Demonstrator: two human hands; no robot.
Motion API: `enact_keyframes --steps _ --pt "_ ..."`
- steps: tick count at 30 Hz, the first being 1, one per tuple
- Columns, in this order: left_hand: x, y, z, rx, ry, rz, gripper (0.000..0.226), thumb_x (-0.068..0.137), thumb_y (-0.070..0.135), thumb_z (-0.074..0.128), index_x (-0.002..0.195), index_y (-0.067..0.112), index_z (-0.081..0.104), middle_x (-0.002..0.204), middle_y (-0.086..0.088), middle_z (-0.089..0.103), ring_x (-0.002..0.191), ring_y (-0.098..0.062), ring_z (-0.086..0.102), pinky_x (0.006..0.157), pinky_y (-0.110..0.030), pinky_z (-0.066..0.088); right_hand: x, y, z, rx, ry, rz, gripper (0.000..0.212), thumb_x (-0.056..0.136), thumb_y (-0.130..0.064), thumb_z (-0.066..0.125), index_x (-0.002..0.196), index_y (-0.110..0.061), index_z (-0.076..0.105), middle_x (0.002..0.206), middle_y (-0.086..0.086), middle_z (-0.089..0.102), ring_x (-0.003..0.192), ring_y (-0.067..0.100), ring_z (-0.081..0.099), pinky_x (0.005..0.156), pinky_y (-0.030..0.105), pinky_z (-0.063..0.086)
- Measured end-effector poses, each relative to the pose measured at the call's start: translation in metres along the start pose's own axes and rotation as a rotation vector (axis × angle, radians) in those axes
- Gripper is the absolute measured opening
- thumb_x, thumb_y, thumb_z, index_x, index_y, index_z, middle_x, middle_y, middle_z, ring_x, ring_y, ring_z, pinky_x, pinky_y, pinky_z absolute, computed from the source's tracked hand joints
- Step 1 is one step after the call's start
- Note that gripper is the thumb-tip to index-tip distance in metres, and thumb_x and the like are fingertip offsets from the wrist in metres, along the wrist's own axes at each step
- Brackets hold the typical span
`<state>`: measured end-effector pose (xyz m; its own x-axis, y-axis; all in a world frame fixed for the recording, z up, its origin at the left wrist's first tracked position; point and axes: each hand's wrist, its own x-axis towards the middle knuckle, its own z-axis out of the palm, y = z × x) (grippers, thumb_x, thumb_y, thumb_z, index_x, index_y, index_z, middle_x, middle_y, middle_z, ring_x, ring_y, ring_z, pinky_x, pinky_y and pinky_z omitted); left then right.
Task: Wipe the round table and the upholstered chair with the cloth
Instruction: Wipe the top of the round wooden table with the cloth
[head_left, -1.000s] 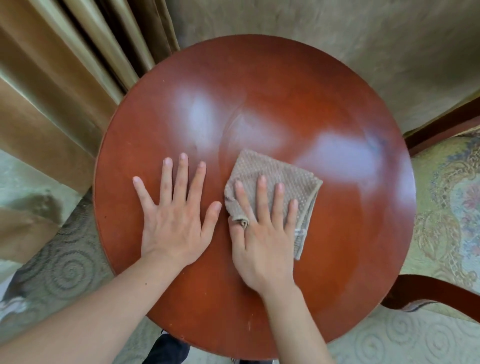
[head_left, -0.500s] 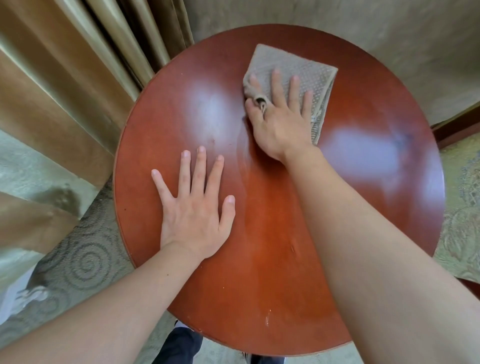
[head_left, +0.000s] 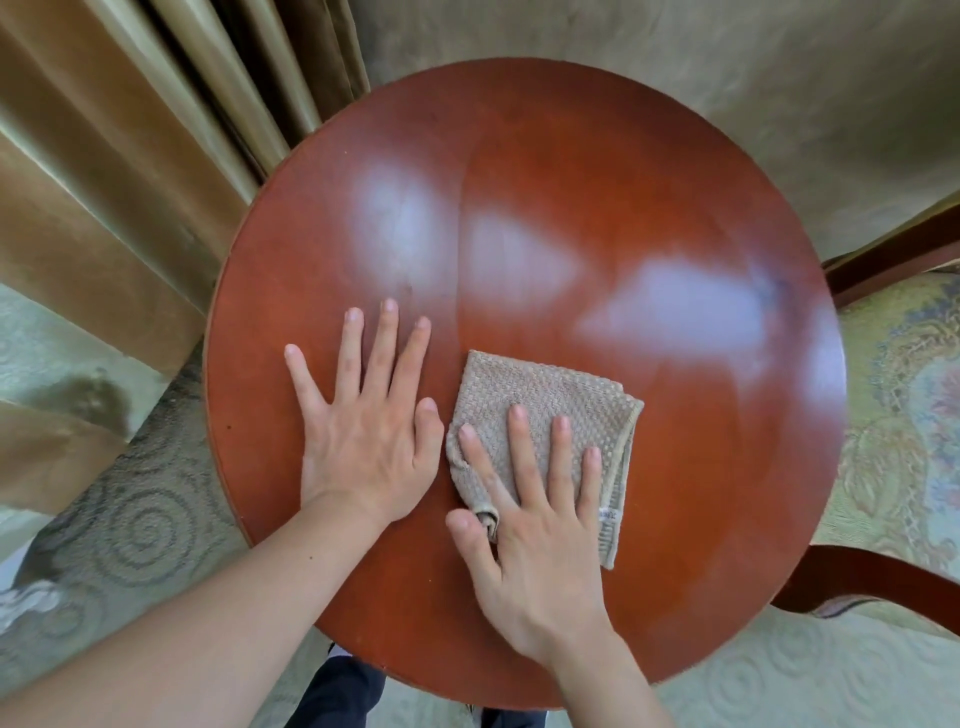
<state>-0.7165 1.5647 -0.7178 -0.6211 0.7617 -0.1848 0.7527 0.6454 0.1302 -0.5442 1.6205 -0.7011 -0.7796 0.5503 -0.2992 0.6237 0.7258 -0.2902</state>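
Round bench (head_left: 675, 467): cloth (head_left: 540, 410) lies near-centre, pressed flat under splayed right hand (head_left: 540, 525). Left hand (head_left: 363, 431) flat, empty, bracing. Risk: folded cloth bunching, leaving streaks.

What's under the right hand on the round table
The folded beige cloth lies under the right hand, pressed flat on the round table. The palm and fingers cover part of it, and the wood directly under the cloth is hidden.
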Motion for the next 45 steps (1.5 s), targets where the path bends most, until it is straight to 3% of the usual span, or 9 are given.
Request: enact_keyframes --steps 8,16,20,25,31,37,45 --pt "0.000 0.001 -0.003 0.013 -0.027 0.003 0.069 0.094 0.036 0.026 0.160 0.019 0.016 0.170 -0.007 0.006 0.156 -0.031 0.001 0.116 -0.073 0.005 0.085 0.002 -0.029 0.043 0.067 0.100 0.063 0.095 -0.068 0.000 0.155 -0.050 0.008 0.168 -0.005 -0.005 0.152 0.031 -0.016 0.120 0.056 -0.007" --pt "0.002 0.002 -0.005 0.025 -0.048 0.015 0.068 0.096 0.039 0.021 0.161 0.021 0.010 0.170 0.002 0.003 0.156 -0.033 -0.002 0.118 -0.070 0.002 0.232 0.022 -0.077 0.093 0.034 0.143 0.055 0.100 -0.055 0.006 0.155 -0.049 0.006 0.168 -0.005 -0.012 0.150 0.032 -0.023 0.117 0.053 -0.020" --pt "0.001 0.003 -0.005 0.007 -0.037 0.009 0.068 0.096 0.038 0.022 0.160 0.021 0.012 0.170 0.003 0.004 0.156 -0.032 -0.002 0.118 -0.070 0.002 0.201 0.011 -0.070 0.166 0.028 0.094 0.053 0.101 -0.049 0.010 0.155 -0.050 0.009 0.169 -0.003 -0.007 0.150 0.036 -0.023 0.117 0.052 -0.022" --pt "0.000 0.002 -0.004 0.046 -0.055 0.035 0.069 0.096 0.041 0.018 0.161 0.017 0.008 0.170 0.001 -0.001 0.155 -0.035 -0.004 0.116 -0.072 0.002 0.081 -0.005 -0.029 0.084 0.049 -0.063 0.054 0.103 -0.043 0.016 0.156 -0.047 0.008 0.169 -0.001 -0.003 0.150 0.036 -0.021 0.119 0.058 -0.009" --pt "0.000 0.002 -0.004 0.033 -0.041 0.041 0.067 0.098 0.039 0.016 0.161 0.017 0.008 0.170 -0.001 0.001 0.155 -0.034 -0.003 0.117 -0.071 0.003 -0.017 -0.011 0.004 0.127 -0.015 -0.046 0.063 0.098 -0.034 0.029 0.156 -0.047 0.007 0.169 -0.003 0.000 0.152 0.036 -0.015 0.118 0.059 -0.003" --pt "-0.002 0.001 -0.002 0.035 -0.036 0.052 0.066 0.101 0.042 0.008 0.161 0.016 0.007 0.170 -0.002 0.000 0.155 -0.034 -0.004 0.117 -0.071 0.003 0.018 -0.009 -0.005 0.076 -0.008 -0.049 0.064 0.096 -0.036 0.027 0.155 -0.050 0.005 0.168 -0.006 -0.003 0.152 0.033 -0.019 0.120 0.058 -0.005" --pt "0.000 0.000 -0.003 0.032 -0.053 0.038 0.066 0.100 0.043 0.013 0.161 0.017 0.008 0.170 0.000 0.001 0.155 -0.034 -0.003 0.117 -0.071 0.004 0.180 0.007 -0.052 0.014 0.055 0.043 0.059 0.095 -0.046 0.014 0.153 -0.053 0.007 0.169 -0.007 -0.003 0.152 0.033 -0.016 0.118 0.052 -0.018"
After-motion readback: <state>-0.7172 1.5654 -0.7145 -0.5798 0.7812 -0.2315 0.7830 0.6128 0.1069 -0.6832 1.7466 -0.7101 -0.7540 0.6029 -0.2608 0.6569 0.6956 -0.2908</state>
